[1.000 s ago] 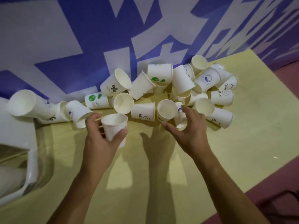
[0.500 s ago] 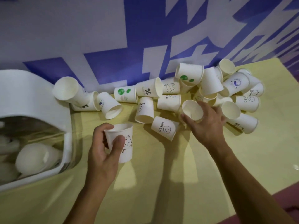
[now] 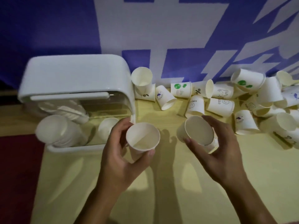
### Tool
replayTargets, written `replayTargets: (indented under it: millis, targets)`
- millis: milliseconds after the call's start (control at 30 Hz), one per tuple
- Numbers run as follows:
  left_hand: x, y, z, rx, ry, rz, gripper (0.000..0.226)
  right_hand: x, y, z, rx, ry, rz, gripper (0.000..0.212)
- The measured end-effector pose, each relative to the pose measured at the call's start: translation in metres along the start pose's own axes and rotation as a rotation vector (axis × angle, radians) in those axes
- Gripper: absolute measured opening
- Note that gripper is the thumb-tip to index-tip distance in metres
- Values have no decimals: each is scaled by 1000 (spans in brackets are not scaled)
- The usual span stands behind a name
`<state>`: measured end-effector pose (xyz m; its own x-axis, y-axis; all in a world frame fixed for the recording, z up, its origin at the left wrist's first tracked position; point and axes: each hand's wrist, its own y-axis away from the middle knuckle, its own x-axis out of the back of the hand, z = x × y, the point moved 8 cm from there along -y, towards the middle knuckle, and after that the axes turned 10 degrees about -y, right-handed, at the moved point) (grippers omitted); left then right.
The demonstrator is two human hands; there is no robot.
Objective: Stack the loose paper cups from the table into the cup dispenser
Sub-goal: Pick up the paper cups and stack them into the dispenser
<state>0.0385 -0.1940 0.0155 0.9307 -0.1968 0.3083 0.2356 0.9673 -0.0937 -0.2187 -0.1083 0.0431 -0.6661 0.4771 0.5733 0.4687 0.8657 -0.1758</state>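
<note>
Seen from above, a person's two hands hover apart over a pale yellow table (image 3: pixel 161 196). The left hand (image 3: pixel 118 160) grips a white paper cup (image 3: pixel 142 138) mouth up, just right of the white cup dispenser (image 3: pixel 72 75). The right hand (image 3: pixel 224 152) holds a second cup (image 3: pixel 199 131), tilted, with fingers and thumb curled round it. Inside the dispenser (its front is clear) nested cups (image 3: pixel 55 130) lie on their sides. Loose cups (image 3: pixel 220 104), mostly tipped over, lie heaped at the far right against a blue and white wall (image 3: pixel 145 29).
</note>
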Motion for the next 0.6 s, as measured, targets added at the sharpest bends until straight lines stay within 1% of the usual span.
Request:
replayTargets:
  millis: [167,300,433,600]
  targets:
    - [57,5,-8,-34,-55,57,75,-56,15,-41,65,-63,-84,74]
    - [84,-2,-10,-42,-48,84,75,-84,20,-58,95,-97,-124,74]
    - [94,-19,-22,-29,-77,124,82,-100,20,-64,90,-111,-152,73]
    - [86,-32,-33,-37,-170,120,79,-106,19,-65,105,-122,-166,73]
